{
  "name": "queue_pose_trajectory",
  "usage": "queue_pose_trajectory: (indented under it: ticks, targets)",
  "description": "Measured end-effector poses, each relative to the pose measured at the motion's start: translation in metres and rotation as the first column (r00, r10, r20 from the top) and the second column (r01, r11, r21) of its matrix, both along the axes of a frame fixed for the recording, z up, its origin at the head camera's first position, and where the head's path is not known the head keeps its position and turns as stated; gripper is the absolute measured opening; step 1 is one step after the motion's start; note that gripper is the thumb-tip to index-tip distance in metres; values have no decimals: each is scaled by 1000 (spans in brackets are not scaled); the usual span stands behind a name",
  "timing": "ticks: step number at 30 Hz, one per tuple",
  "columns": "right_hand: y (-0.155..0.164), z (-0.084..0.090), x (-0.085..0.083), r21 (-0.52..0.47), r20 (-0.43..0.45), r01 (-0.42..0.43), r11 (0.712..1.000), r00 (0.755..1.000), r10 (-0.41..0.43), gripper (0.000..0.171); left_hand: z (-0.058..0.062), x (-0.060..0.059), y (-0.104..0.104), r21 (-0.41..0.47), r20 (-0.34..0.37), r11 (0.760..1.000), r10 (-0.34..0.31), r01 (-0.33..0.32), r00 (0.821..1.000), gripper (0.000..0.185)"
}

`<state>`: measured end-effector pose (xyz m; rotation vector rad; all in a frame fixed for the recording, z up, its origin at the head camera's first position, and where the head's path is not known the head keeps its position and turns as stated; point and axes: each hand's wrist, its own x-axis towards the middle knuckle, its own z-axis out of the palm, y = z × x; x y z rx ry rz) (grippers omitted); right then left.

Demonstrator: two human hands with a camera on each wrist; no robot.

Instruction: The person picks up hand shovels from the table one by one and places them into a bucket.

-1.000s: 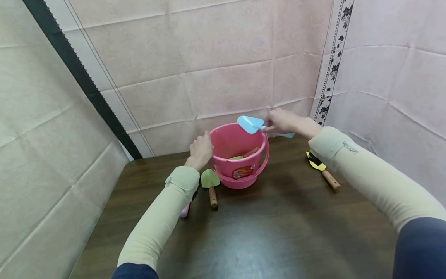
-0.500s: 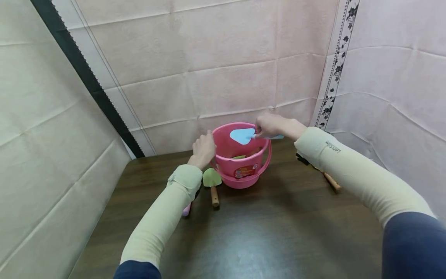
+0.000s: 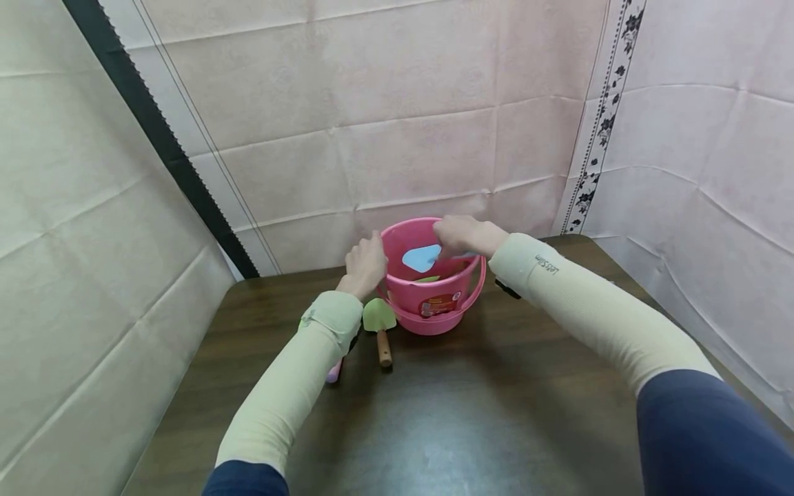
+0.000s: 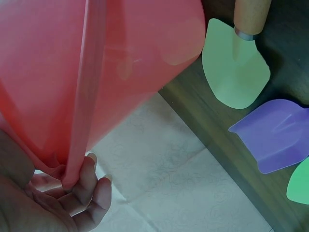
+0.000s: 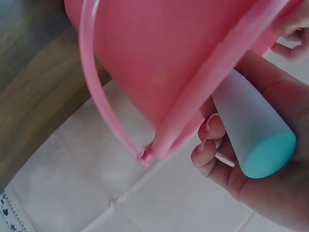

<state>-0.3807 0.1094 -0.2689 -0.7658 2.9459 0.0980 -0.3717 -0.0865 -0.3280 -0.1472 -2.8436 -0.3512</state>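
A pink bucket (image 3: pixel 417 297) stands near the table's back edge, its handle hanging down in front. My left hand (image 3: pixel 364 265) grips the bucket's left rim; in the left wrist view its fingers curl beside the handle's pivot. Over the right rim, my right hand (image 3: pixel 466 235) holds a small blue trowel (image 3: pixel 420 259), blade pointing left inside the bucket opening. The right wrist view shows the trowel's pale handle (image 5: pixel 256 123) with a teal end lying across my palm. Inside the bucket, a green piece (image 3: pixel 428 279) shows low down.
A green trowel (image 3: pixel 380 315) with a wooden handle lies left of the bucket. Beside it are a purple shovel (image 4: pixel 277 133) and a bright green blade (image 4: pixel 300 183), partly cut off. A cloth-covered wall (image 3: pixel 409 151) rises behind the table (image 3: pixel 459 413).
My right hand has moved left with the blue trowel, bringing its blade from above the rim into the bucket opening. My right arm now covers the yellow tool on the right. The left hand keeps its grip.
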Motion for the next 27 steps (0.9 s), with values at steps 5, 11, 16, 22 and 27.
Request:
queue_pose_trajectory:
  ticks: [5,11,16,22,27]
  targets:
    - [-11,-8,-4,2,30,14,1000,999,-14,22,-1,-1,0,-2,-5,1000,-6,6,1000,29]
    - [-17,-15,-5,11,76,28,1000,997,-29,31,-1,0,1,2,-14,1000,-10,10,1000,27]
    - [-18,-20,-7,3,107,49,999,993,-49,38,0,0,1,5,-16,1000,-1,1,1000,27]
    - [-18,-27,-11,-22,125,63,998,990,-60,44,1,0,2,4,0,1000,2,-2,1000,28]
    - [-18,-31,-13,-51,162,87,995,984,-77,43,1,0,1,7,4,1000,11,-11,1000,29]
